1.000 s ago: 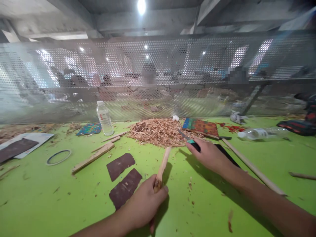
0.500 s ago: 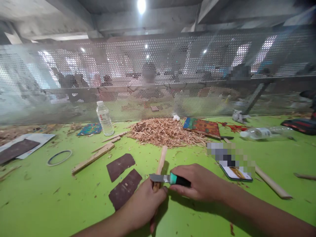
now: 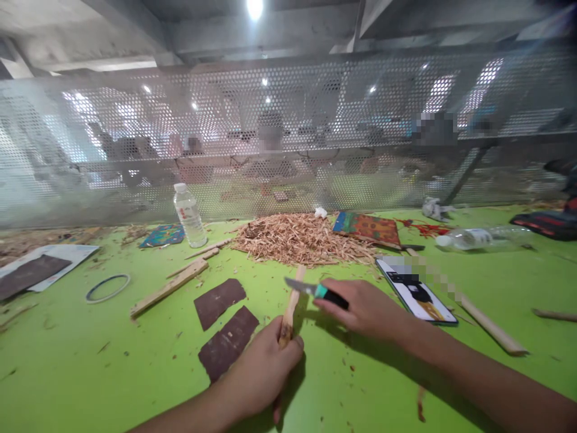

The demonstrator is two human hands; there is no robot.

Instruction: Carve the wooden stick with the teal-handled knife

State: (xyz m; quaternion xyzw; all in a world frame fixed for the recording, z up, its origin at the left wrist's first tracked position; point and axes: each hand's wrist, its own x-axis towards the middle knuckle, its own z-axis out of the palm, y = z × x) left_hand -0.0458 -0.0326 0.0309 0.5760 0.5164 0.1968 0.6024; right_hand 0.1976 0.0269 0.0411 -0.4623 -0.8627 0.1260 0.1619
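Observation:
My left hand (image 3: 265,367) is wrapped round the lower part of a light wooden stick (image 3: 292,305), which points away from me over the green table (image 3: 157,373). My right hand (image 3: 358,304) grips a knife (image 3: 321,292) with a black and teal handle. Its grey blade lies across the upper part of the stick; whether it touches the wood I cannot tell. Two brown sandpaper pieces (image 3: 229,340) lie left of the stick. Beyond its far end is a heap of wood shavings (image 3: 297,239).
A phone (image 3: 417,291) and a wooden rod (image 3: 493,328) lie at the right, with a lying bottle (image 3: 482,238) behind. At the left are an upright bottle (image 3: 190,218), a tape ring (image 3: 107,288) and a wood strip (image 3: 169,290). A perforated screen (image 3: 216,138) stands behind.
My right hand and the knife have moved away from my left hand, up along the stick towards its far end. More of the stick shows above my left hand.

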